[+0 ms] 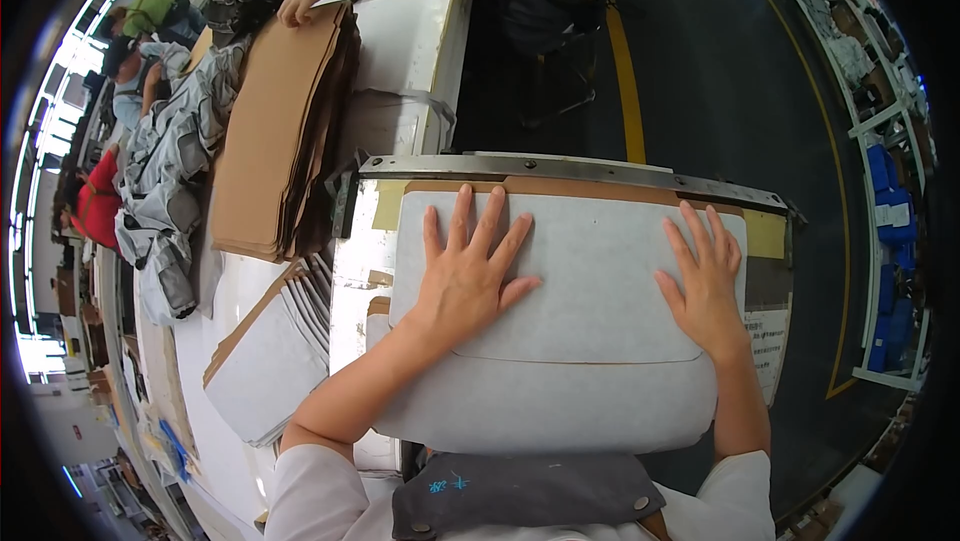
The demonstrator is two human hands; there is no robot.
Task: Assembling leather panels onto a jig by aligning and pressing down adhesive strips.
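Note:
A light grey fabric piece (pixel 590 341) with rounded lower corners lies flat over a brown cardboard template (pixel 600 186) on a small work plate. My left hand (pixel 468 271) presses flat on its left part, fingers spread. My right hand (pixel 705 281) lies flat on its right part, fingers apart too. Neither hand grips anything. A curved seam line crosses the fabric below both palms.
A metal bar (pixel 570 169) edges the plate's far side. To the left are a stack of brown cardboard sheets (pixel 275 131), a pile of grey fabric pieces (pixel 270 361) and heaped grey garments (pixel 165 181). Another person's hand (pixel 300 3) rests on the cardboard stack.

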